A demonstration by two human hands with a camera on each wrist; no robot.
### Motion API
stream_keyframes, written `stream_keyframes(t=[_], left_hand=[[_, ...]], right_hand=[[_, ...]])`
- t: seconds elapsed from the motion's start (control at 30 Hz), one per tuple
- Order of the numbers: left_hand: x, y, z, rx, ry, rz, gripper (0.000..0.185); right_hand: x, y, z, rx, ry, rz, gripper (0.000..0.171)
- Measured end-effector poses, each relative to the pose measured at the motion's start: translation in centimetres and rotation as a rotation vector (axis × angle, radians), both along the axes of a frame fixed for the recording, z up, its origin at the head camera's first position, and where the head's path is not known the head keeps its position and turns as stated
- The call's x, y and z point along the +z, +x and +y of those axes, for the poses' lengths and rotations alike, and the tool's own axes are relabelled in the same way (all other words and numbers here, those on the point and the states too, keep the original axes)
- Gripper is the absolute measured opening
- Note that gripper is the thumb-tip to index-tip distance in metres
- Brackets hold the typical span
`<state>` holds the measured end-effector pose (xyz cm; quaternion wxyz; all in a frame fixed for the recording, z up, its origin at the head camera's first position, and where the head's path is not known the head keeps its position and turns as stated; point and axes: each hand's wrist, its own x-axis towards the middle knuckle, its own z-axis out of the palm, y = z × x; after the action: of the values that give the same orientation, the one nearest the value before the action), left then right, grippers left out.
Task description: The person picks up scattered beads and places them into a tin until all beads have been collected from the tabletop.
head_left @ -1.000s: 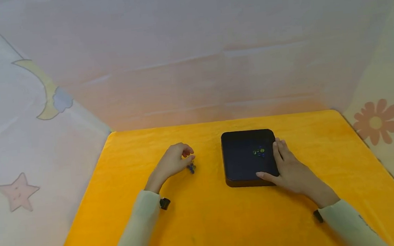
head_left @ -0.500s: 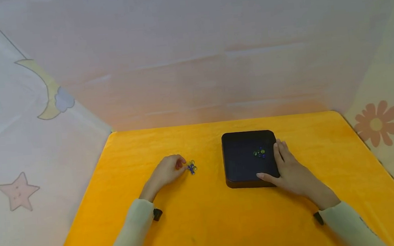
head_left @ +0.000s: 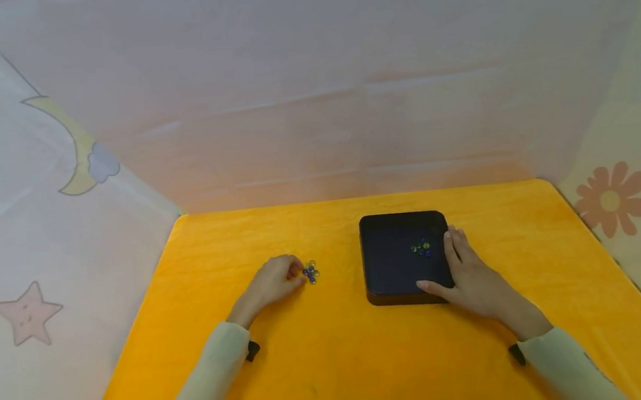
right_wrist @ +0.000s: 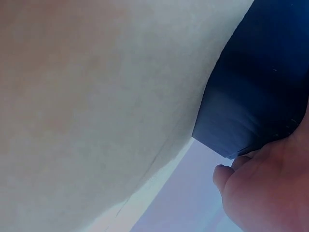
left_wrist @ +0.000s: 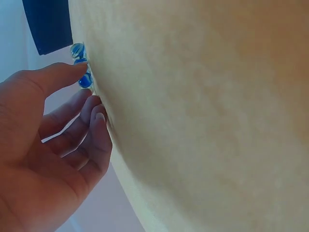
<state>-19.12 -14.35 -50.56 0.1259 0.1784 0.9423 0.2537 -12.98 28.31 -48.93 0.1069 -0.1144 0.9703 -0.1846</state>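
A small cluster of glass marbles [head_left: 311,272] sits on the yellow-covered table [head_left: 336,366], between the left hand [head_left: 270,281] and the black tray [head_left: 387,261]. The left hand's thumb and fingers curve in at the cluster's left edge with a gap between them; no marble looks firmly caught, though whether they touch one is hard to tell. The step seems to be picking up these marbles, and it would go best with the fingertips low and a gentle pinch from the sides, since pressing from above could send round glass rolling. The right hand [head_left: 476,281] lays straight fingers along the tray's right outer wall, thumb over the near rim; light bracing should suffice, as a jolt might scatter the other marbles [head_left: 421,247] lying in the tray's right half.
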Motion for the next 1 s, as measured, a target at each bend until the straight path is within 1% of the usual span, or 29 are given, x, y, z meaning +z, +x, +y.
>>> stream_keyframes(t=[0.1,0.33,0.73,1.0], left_hand=[[-0.1,-0.1,0.1,-0.002,-0.003,0.002,0.024],[-0.3,-0.4,0.1,0.02,0.005,-0.01,0.02],[-0.2,-1.0,0.2,0.008,-0.015,-0.005,0.017],[-0.2,-1.1,0.4,0.014,-0.011,-0.004,0.016]], right_hand=[[-0.1,0.0,0.1,-0.005,-0.004,-0.007,0.126],[-0.5,-0.1,0.1,-0.006,-0.003,-0.007,0.126],[-0.3,-0.1,0.1,-0.01,-0.005,-0.015,0.126],[-0.2,0.0,0.0,-0.012,-0.003,-0.015,0.125]])
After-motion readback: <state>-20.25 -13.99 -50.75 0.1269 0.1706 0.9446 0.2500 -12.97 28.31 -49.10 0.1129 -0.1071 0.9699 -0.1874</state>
